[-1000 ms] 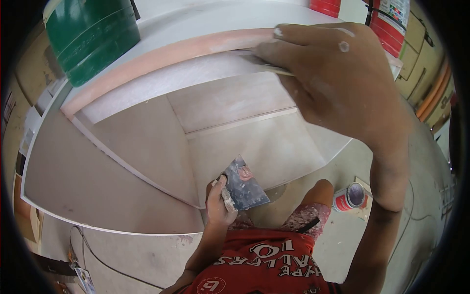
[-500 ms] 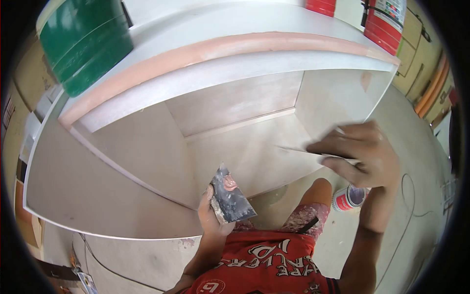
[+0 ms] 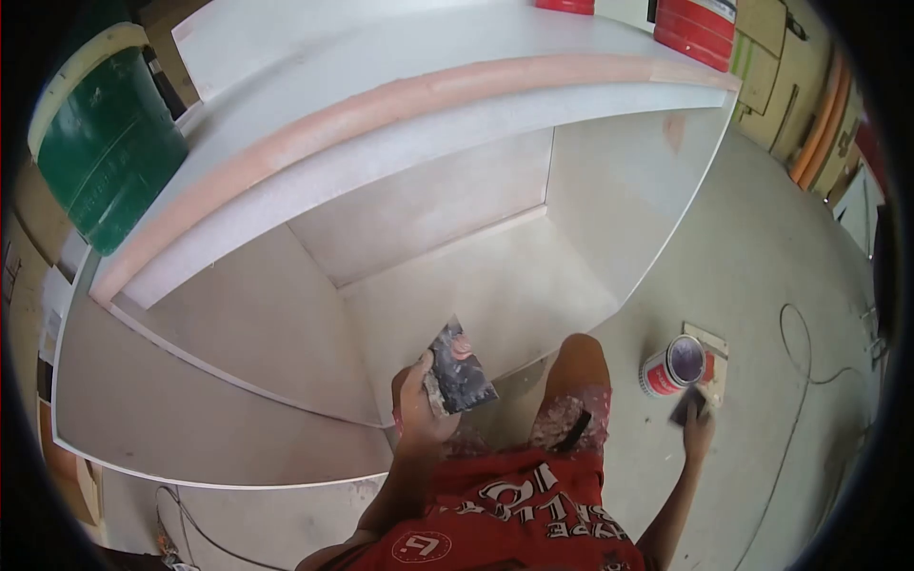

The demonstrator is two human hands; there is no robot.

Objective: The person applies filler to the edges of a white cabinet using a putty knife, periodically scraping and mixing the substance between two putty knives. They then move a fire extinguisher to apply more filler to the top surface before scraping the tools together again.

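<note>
My left hand (image 3: 416,400) grips a dark, smeared putty spreader (image 3: 466,385), held flat in front of the cabinet. A dab of pink putty (image 3: 461,344) sits near its upper corner. Low on the right, my right hand (image 3: 700,433) is closed round a dark, flat scraper (image 3: 687,407), slightly blurred. That scraper is just below an open can (image 3: 660,372) with a red and white label, standing on the floor. The curved white cabinet (image 3: 457,276) has a band of pinkish filler (image 3: 419,95) along its front edge.
A green bucket (image 3: 114,143) stands at the cabinet top's left end. Red containers (image 3: 693,33) are at its far right. A pale board (image 3: 716,354) lies behind the can. A cable (image 3: 807,366) loops over the floor at right.
My right hand has moved down and right with the scraper, from before the cabinet opening to beside the can. My left hand still holds the spreader. The view has shifted right.
</note>
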